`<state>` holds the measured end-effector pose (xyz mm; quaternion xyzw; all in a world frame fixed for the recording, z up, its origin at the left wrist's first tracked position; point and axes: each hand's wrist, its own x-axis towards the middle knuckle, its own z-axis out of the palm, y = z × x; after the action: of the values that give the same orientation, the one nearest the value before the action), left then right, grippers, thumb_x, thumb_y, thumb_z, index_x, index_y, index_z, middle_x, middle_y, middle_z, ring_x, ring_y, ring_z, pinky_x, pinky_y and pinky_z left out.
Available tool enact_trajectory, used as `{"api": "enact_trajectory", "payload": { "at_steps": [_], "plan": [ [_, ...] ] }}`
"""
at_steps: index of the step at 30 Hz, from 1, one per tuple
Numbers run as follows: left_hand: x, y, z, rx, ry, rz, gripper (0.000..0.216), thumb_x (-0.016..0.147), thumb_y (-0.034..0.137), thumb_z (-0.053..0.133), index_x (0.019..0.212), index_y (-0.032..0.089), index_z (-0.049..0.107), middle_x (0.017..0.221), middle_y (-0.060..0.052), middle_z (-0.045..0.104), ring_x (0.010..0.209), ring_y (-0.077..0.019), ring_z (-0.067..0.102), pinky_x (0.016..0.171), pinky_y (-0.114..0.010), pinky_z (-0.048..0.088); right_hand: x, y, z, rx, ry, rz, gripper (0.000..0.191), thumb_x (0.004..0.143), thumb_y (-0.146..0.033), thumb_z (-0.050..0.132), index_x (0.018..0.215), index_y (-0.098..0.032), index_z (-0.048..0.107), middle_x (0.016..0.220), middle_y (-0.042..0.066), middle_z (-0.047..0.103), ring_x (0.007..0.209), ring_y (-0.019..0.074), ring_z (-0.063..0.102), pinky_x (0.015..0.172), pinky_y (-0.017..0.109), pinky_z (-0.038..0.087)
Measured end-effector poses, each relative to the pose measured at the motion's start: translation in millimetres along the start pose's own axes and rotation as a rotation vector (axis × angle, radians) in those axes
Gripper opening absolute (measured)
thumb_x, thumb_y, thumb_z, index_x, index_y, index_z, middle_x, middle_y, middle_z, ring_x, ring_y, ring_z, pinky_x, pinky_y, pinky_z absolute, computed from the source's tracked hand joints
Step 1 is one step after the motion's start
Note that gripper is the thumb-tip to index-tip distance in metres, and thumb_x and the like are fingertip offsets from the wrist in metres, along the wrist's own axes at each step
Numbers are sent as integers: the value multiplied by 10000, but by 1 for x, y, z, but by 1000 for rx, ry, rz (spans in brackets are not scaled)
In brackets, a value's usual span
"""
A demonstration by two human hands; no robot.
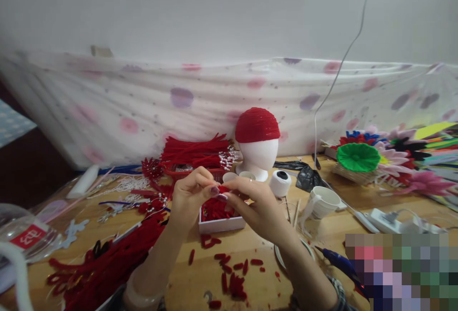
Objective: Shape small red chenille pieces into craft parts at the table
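Note:
My left hand (191,194) and my right hand (255,201) meet in the middle of the view, fingertips pinched together. Between them is a small fuzzy red chenille piece (223,189), mostly hidden by the fingers. Just below and behind the hands stands a white box (223,225) filled with red chenille pieces (215,210). More short red pieces (238,266) lie scattered on the wooden table in front of it. A bangle (141,294) circles my left wrist.
Behind stand a white mannequin head (258,156) with a red cap (256,127) and a red basket (182,173) of chenille stems. Right: thread spool (280,184), white cup (324,201), power strip (386,220), chenille flowers (358,157). Left: red bundles (114,265), clear container (26,230).

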<state>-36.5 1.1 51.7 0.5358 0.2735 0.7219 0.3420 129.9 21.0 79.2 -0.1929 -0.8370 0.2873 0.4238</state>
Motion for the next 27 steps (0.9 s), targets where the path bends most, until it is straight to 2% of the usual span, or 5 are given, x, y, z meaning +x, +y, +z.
{"api": "enact_trajectory", "payload": {
  "at_steps": [6, 14, 21, 27],
  "plan": [
    [0, 3, 0, -7, -21, -28, 183, 663, 342, 816, 622, 190, 725, 683, -1, 537, 666, -117, 530, 607, -243, 443, -1, -4, 0, -146, 58, -120, 130, 907, -208, 580, 965, -161, 686, 804, 42, 700, 680, 128, 603, 609, 243, 460],
    [1, 6, -1, 91, -48, -62, 126, 682, 327, 805, 651, 214, 759, 661, 2, 561, 624, -95, 502, 568, -209, 408, -2, 1, 0, -213, 82, -174, 157, 909, -157, 569, 853, -145, 715, 674, 27, 669, 587, 110, 555, 536, 226, 402],
    [-1, 3, 4, 120, 15, -122, 161, 736, 359, 759, 702, 202, 764, 685, -6, 614, 644, -101, 528, 584, -203, 434, -2, 3, 2, -322, 138, -230, 237, 914, -162, 539, 717, -139, 669, 587, 9, 575, 518, 92, 465, 490, 226, 330],
    [-5, 1, 6, 118, 75, -222, 304, 798, 453, 677, 785, 161, 764, 650, 0, 576, 635, -99, 521, 625, -209, 451, -2, 3, 3, -407, 192, -274, 295, 907, -154, 521, 618, -150, 582, 531, -15, 497, 475, 77, 393, 468, 227, 267]
  ]
}}
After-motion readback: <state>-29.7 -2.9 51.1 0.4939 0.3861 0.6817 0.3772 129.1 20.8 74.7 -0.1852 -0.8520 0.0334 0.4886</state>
